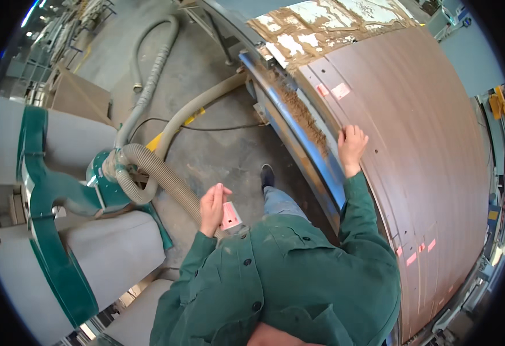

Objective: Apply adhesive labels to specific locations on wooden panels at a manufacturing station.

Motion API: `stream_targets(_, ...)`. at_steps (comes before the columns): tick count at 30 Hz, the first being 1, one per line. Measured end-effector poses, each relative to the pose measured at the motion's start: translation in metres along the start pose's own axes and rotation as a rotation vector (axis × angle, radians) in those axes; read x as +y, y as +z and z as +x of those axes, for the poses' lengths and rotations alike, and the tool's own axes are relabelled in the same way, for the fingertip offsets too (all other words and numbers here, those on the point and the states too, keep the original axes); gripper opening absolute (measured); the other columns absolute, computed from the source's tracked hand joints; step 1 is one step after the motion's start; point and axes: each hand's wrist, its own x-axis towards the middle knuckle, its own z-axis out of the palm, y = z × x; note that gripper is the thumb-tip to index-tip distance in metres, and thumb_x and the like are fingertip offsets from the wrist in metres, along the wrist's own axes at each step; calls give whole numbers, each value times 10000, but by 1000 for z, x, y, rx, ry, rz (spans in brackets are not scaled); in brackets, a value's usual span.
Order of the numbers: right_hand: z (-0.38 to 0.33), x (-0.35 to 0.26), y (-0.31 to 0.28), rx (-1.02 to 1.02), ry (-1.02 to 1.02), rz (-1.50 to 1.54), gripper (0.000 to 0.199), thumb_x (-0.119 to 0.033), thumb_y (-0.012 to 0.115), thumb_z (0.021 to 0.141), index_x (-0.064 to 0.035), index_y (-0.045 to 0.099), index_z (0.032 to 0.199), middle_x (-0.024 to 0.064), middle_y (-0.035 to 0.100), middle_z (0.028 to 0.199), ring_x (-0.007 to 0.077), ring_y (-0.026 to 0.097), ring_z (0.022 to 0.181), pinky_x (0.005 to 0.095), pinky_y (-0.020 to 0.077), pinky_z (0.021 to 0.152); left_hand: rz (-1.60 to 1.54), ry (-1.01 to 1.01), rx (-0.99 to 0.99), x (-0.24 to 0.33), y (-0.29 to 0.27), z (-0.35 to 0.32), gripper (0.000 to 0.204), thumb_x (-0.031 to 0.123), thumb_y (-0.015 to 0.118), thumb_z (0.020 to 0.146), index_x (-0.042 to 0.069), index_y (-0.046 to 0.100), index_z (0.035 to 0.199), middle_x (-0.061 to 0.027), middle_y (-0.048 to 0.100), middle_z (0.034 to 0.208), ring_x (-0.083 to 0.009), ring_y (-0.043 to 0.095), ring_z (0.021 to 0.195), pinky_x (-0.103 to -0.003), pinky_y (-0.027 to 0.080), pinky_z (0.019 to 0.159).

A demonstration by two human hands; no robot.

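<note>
My left hand (211, 210) is in front of my body with its fingers bent together, closed on a small pink-and-white label (230, 216) that shows beside the palm. My right hand (351, 147) is curled closed at the near edge of a large brown wood-grain panel (414, 144). Whether those fingers pinch the edge or some small thing is hidden. Pink and white labels (340, 91) are stuck near the panel's far left corner. More pink stickers (411, 259) lie on its nearer part, among several small dark holes.
A blue-edged machine bed (298, 118) runs along the panel's left, with brown shavings (304, 112) in its channel. Left stands a green dust collector (62, 196) with grey bags. Ribbed hoses (166, 179) and a black cable (218, 128) cross the floor.
</note>
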Motion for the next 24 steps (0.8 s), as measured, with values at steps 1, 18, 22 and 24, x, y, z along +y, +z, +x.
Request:
stream_targets(1,0,0,-1,-2,22,0,142,-96,681,759,-127,567,837,48,548,835,270,534,818,407,364,711,31,21,-27,7,2,24,383,280,439,1015,17,647,828,50,441,594,-33,377,550,-219,311,505)
stream_targets(18,9,-32,-3,-24,383,-60,486,-157,794,673,-97,575,1102,100,570,980,311,524,988,431,379,852,69,-71,-501,56,57,190,416,348,439,1010,29,630,822,54,436,589,-33,381,552,-209,328,517)
stream_targets(22,32,-57,-10,-12,365,-92,502,-182,802,682,-90,572,1119,98,573,1018,308,534,990,428,388,846,115,-82,-489,60,47,220,413,356,450,1004,31,644,841,43,463,601,-34,413,573,-212,354,533)
stream_targets(24,52,-81,-1,44,317,-60,492,-199,798,707,-76,574,1127,103,569,1045,305,543,972,420,402,825,136,-93,-427,59,34,238,407,356,455,1001,34,651,848,38,480,610,-38,432,585,-215,371,545)
